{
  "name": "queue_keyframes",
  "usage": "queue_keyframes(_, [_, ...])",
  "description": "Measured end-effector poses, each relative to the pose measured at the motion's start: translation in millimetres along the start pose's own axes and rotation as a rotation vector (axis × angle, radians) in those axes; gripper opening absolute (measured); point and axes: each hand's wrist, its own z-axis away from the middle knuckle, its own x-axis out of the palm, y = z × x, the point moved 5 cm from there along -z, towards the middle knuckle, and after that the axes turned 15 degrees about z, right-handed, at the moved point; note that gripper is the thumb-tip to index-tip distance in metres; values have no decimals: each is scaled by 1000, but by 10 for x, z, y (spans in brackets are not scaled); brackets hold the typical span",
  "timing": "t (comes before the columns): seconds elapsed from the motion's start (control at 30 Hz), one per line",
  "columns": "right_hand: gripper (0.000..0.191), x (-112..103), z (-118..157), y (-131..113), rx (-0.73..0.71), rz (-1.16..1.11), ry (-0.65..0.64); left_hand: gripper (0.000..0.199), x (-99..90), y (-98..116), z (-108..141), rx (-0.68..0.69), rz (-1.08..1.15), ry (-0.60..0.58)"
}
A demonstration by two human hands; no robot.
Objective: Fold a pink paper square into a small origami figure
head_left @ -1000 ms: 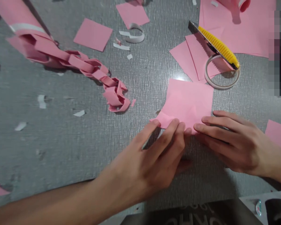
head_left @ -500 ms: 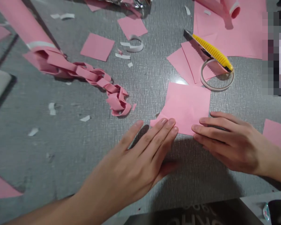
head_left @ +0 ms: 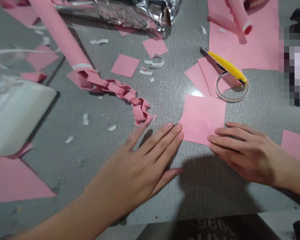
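Observation:
A pink square sheet of paper (head_left: 203, 116) lies on the grey table in front of me, faintly creased at its lower left. My left hand (head_left: 142, 160) is stretched out flat, fingertips on the sheet's lower left corner and thumb apart below. At the lower right corner rest the fingers of my right hand (head_left: 242, 150), extended and pressing down lightly. Just beyond the sheet, a yellow box cutter (head_left: 227, 66) lies across a thin roll of tape (head_left: 217, 90) and some pink paper pieces (head_left: 198, 78). A pink paper chain (head_left: 122, 91) ends near my left fingers.
A pink paper tube (head_left: 62, 36) lies at the upper left, beside a foil roll (head_left: 130, 13). Large pink sheets (head_left: 262, 50) and a smaller rolled tube (head_left: 240, 15) are at the upper right. A white object (head_left: 22, 116) sits at the left. White scraps (head_left: 112, 128) are scattered about.
My left hand has slid left along the sheet to its corner, and its thumb shows more clearly. My right hand stays on the sheet. The view has shifted left and up.

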Motion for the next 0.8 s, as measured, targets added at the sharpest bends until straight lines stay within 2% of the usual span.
queue_keyframes(0.1, [33,28,22,-8,3,-20,-14,47,-25,153,-119,-8,-81,66])
queue_keyframes(0.13, [34,35,27,-9,9,-21,-11,45,-11,232,-155,46,-103,89])
queue_keyframes(0.17, [34,39,29,-9,16,-18,-3,44,23,317,-184,129,-94,87])
queue_keyframes(0.27, [32,43,28,-20,10,13,30,48,143,390,-245,142,-50,65])
queue_keyframes(0.43, [29,24,36,-60,-68,53,80,50,223,333,-212,102,46,87])
queue_keyframes(0.5, [27,-8,42,-45,-60,35,114,52,240,304,-178,137,99,60])
queue_keyframes(0.6, [25,-41,43,0,-24,12,140,44,220,216,-162,188,198,55])
queue_keyframes(0.8, [22,20,32,42,-2,-68,127,30,100,66,-320,344,284,54])
